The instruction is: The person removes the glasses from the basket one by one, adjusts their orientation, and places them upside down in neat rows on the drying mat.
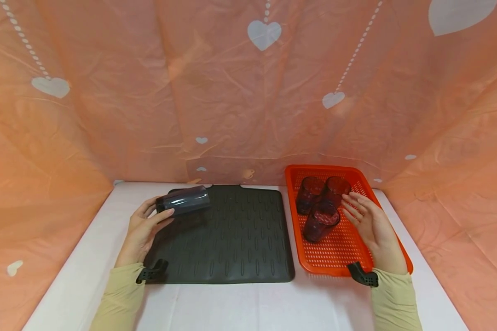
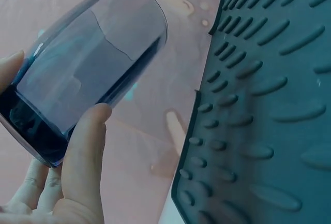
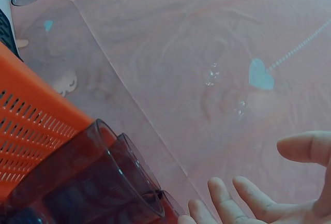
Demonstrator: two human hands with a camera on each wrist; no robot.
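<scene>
My left hand [image 1: 142, 230] grips a dark, see-through drinking glass [image 1: 184, 201] by its base end, over the mat's far left part. The glass lies nearly sideways, its mouth toward the right; the left wrist view shows thumb and fingers around the thick base of the glass [image 2: 93, 58]. Over the right side of an orange plastic basket [image 1: 327, 270], my right hand [image 1: 372, 225] holds nothing, its fingers loosely extended. Three more tinted glasses stand in the basket: one at the back left [image 1: 306, 195], one at the back right [image 1: 337, 186] and a tilted front one [image 1: 320, 223].
A black ribbed draining mat [image 1: 232, 239] lies on the white table [image 1: 215, 305], left of the basket. Behind the table hangs a pink-orange curtain [image 1: 232, 101] with white hearts, which also closes off both sides.
</scene>
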